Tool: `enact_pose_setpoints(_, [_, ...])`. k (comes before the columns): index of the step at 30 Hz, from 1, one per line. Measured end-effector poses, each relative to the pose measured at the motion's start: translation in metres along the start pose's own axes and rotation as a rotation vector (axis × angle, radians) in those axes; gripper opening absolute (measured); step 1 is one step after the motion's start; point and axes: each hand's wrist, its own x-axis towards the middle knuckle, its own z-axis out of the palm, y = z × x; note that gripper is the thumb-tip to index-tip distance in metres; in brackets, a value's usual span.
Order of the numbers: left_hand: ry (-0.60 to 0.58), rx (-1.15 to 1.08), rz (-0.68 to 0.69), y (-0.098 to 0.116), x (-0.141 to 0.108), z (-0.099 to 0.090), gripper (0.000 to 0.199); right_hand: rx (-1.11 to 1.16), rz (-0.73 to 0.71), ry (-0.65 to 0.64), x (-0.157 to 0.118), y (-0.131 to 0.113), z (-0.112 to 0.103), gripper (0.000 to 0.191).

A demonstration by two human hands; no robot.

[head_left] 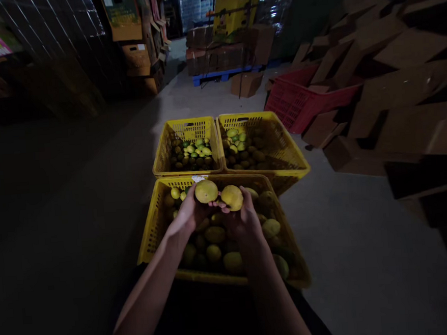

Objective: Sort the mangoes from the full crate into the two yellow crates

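Two yellow fruits were held side by side over a crate at the centre of the frame.
The left fruit [206, 191] sat in the left hand [189, 212], its fingers part-curled around it; the right fruit [232, 198] lay in the right hand [249, 214], gripped much the same way, with the fingertips of both hands close together between the fruits. Below them, the near crate [151, 234], yellow, held more fruit [215, 234]. Just behind it, at mid-frame, stood two more yellow crates, the back left crate [161, 147] and the back right crate [289, 145], both with smaller green and yellow fruit inside. A red crate [293, 104] and heaped cardboard [416, 128] filled the upper right; a blue pallet [225, 76] bore boxes at upper centre.
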Motion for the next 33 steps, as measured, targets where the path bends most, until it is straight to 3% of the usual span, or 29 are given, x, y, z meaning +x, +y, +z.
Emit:
enact_pose_setpoints(11, [-0.016,0.031,0.041,0.000,-0.002,0.001,0.041,-0.077,-0.049,0.110,-0.007,-0.003,0.005,0.036])
enact_pose_setpoints(22, [0.055,0.062,0.055,0.001,-0.005,0.005,0.038,-0.064,-0.146,0.033,0.002,0.002,-0.007,0.030])
enact_pose_setpoints(33, [0.069,0.061,0.020,0.002,-0.009,0.008,0.038,-0.070,-0.167,0.045,0.003,0.002,-0.006,0.032])
